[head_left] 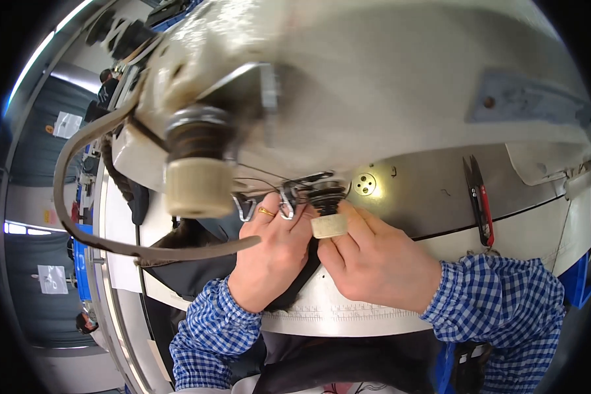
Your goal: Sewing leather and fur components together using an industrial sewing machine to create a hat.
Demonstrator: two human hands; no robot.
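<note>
My left hand (272, 253), with a ring on one finger, lies over dark fabric (217, 272), its fingers closed on the cloth below the needle area. Machine parts cover some of its fingertips. Close to its right, my right hand (381, 262) has its thumb and fingers drawn together in a pinch. What they grip is hidden behind a cream tension knob (329, 226). Both hands work beneath the pale head of a sewing machine (374, 85), which fills the upper view. Thin threads run past metal guides (287, 200) above my left hand.
Red-handled thread snips (481, 203) lie at the right. A round needle plate (364, 184) sits in the lit metal bed. A larger knob (200, 187) and a curved grey arm (79, 151) stand out at the left. A ruler strip (354, 310) marks the near table edge.
</note>
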